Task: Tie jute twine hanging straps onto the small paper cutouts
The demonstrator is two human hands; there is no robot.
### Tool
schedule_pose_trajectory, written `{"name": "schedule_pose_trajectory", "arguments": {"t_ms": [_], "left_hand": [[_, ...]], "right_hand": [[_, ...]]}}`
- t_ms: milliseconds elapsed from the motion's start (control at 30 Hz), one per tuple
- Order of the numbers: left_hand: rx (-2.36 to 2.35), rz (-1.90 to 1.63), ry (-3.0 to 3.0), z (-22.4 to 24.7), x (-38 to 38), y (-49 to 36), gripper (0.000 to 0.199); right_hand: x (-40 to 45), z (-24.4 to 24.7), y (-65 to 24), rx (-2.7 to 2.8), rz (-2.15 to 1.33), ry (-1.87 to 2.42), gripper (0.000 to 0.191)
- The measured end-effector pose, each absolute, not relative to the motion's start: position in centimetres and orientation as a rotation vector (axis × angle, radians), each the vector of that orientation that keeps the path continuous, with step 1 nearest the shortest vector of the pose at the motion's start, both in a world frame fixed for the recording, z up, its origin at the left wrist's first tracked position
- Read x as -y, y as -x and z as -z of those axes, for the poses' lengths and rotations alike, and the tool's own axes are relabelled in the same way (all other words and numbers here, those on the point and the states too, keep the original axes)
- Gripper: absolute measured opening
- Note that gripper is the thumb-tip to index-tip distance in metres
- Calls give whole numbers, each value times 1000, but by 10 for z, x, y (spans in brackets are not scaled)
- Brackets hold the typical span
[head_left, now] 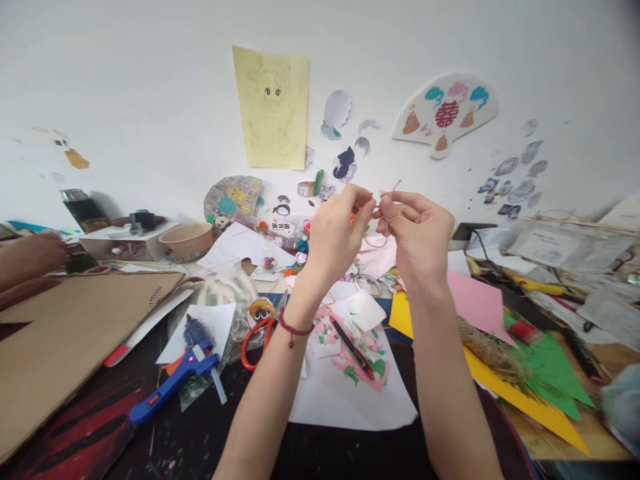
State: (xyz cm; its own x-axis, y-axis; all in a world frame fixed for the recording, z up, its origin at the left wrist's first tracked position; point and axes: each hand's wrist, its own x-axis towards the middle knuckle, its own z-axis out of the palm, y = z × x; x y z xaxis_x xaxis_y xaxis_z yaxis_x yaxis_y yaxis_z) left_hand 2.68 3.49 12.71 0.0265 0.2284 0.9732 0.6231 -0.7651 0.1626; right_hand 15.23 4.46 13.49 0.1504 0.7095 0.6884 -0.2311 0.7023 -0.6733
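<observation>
Both of my hands are raised over the table in front of the wall, fingertips almost meeting. My left hand (337, 230) is closed in a pinch, and what lies between its fingertips is too small to make out. Thumb and fingers of my right hand (417, 223) are pinched on a thin piece of twine (398, 185), whose end sticks up above them. Below the hands, a white paper sheet (350, 417) carries pink and green paper scraps (379, 368) and a black pen (353, 347). Orange-handled scissors (257, 343) lie beside my left forearm.
A blue glue gun (175, 380) lies left, beside a large cardboard piece (90, 347). Another person's hand (35, 257) is at the far left, near a round tub (187, 241). On the right are a twine bundle (493, 347), coloured paper (480, 300) and yellow-handled pliers (540, 287).
</observation>
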Motion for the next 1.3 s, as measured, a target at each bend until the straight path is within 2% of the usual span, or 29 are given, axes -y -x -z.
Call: {"name": "schedule_pose_trajectory", "arguments": {"t_ms": [300, 433, 633, 967, 1167, 1300], "left_hand": [[905, 1796, 1996, -122, -36, -37, 8], [930, 1673, 1887, -122, -38, -32, 17], [804, 1498, 1709, -129, -35, -18, 11], [714, 1325, 1887, -136, -20, -13, 7], [796, 1300, 1890, -136, -19, -12, 16], [843, 1356, 1857, -134, -21, -11, 19]], "right_hand": [[-44, -135, -151, 1194, -632, 482, 13], [-43, -135, -156, 1328, -606, 521, 11], [-40, -138, -167, 1544, -508, 619, 15], [-34, -142, -183, 1758, -487, 633, 13], [-31, -144, -183, 1779, -590, 568, 25], [-33, -142, -183, 1781, -685, 589, 23]]}}
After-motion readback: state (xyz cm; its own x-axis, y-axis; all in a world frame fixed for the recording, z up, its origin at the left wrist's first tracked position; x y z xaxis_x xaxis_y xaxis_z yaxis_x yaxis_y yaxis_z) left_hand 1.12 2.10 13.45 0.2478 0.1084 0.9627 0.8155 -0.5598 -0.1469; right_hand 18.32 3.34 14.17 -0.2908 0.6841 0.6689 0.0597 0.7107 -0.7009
